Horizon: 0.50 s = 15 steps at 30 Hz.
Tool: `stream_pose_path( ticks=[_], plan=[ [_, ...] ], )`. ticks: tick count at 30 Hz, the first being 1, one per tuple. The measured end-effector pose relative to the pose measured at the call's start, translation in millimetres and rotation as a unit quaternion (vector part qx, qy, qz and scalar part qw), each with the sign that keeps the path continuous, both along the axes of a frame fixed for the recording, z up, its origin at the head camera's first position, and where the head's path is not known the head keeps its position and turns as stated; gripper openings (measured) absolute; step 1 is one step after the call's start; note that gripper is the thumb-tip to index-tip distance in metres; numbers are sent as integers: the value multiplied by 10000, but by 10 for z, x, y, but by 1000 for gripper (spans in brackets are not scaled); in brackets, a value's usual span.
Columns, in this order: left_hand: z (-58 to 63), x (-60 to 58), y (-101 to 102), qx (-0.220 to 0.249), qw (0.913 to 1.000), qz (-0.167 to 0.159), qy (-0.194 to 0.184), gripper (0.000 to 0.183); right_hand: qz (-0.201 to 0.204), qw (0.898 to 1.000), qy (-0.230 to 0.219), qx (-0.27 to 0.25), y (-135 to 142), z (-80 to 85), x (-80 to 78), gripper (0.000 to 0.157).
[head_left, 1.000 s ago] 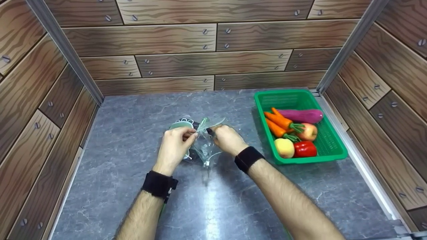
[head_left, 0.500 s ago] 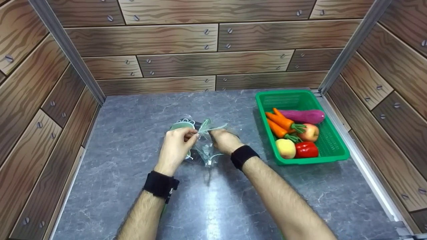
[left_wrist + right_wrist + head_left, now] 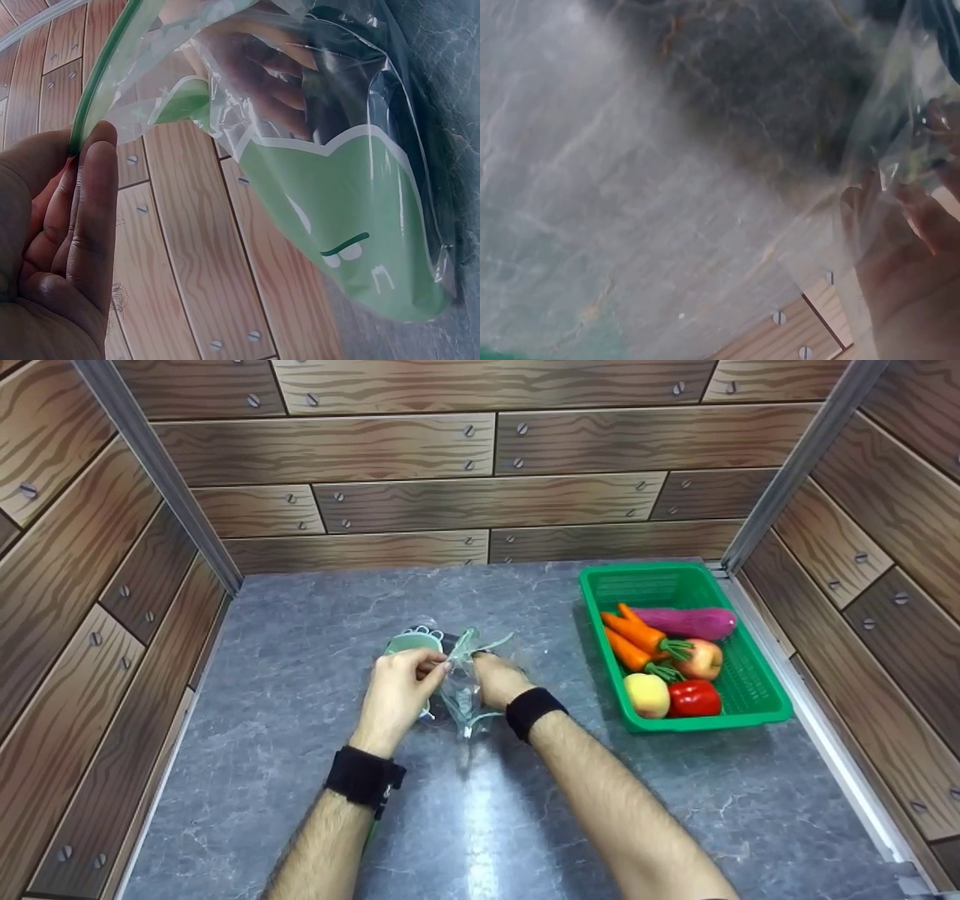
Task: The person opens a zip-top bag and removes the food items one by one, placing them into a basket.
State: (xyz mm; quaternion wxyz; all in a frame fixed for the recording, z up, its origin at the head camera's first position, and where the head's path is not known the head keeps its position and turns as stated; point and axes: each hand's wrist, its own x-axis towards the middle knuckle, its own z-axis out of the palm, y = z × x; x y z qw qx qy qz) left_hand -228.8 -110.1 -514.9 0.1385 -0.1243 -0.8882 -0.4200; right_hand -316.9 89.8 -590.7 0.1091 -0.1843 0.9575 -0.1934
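Note:
My left hand (image 3: 401,690) pinches the green zip edge of a clear plastic zip bag (image 3: 341,217) with green printing between thumb and fingers. The bag's mouth is spread and its printed body hangs over the grey table. My right hand (image 3: 499,681) reaches into the bag; in the left wrist view its fingers (image 3: 266,82) show through the plastic, beside something dark (image 3: 330,97). Whether they grip that dark thing is hidden by glare and folds. Blurred plastic also covers the right fingers in the right wrist view.
At the right stands a green basket (image 3: 757,690) holding a purple eggplant-like vegetable (image 3: 686,623), several carrots (image 3: 630,634), a reddish apple (image 3: 699,660), a yellow apple-like fruit (image 3: 646,695) and a red bell pepper (image 3: 694,698). Wood-patterned walls (image 3: 405,446) enclose the grey table (image 3: 315,607).
My right hand has moved left and deeper into the bag; the dark thing by its thumb in the head view is now mostly hidden. The left hand keeps its pinch on the bag's edge.

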Motion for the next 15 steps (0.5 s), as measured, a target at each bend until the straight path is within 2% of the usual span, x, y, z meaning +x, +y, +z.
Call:
stream_pose_path(
  ticks=[1, 5, 7, 9, 12, 15],
  plan=[
    [-5, 1, -3, -3, 10000, -2, 18, 15, 13, 9999, 131, -33, 29, -181, -97, 34],
    [-23, 5, -13, 37, 10000, -1, 1, 16, -110, 9991, 414, 31, 84, -688, -397, 25],
    [-35, 7, -18, 117, 9999, 7, -87, 15, -91, 9984, 540, 107, 124, -926, -535, 13],
    [-47, 5, -23, 194, 9996, 28, -184, 15, -151, 9980, 591, 182, 116, -972, -563, 9],
    [-61, 6, -30, 271, 9993, 43, -255, 14, -143, 9964, 799, 262, 133, -1050, -593, 21],
    [-65, 6, -37, 263, 9994, 28, -236, 13, -292, 9958, 854, 173, 122, -1002, -534, 21]
  ],
)
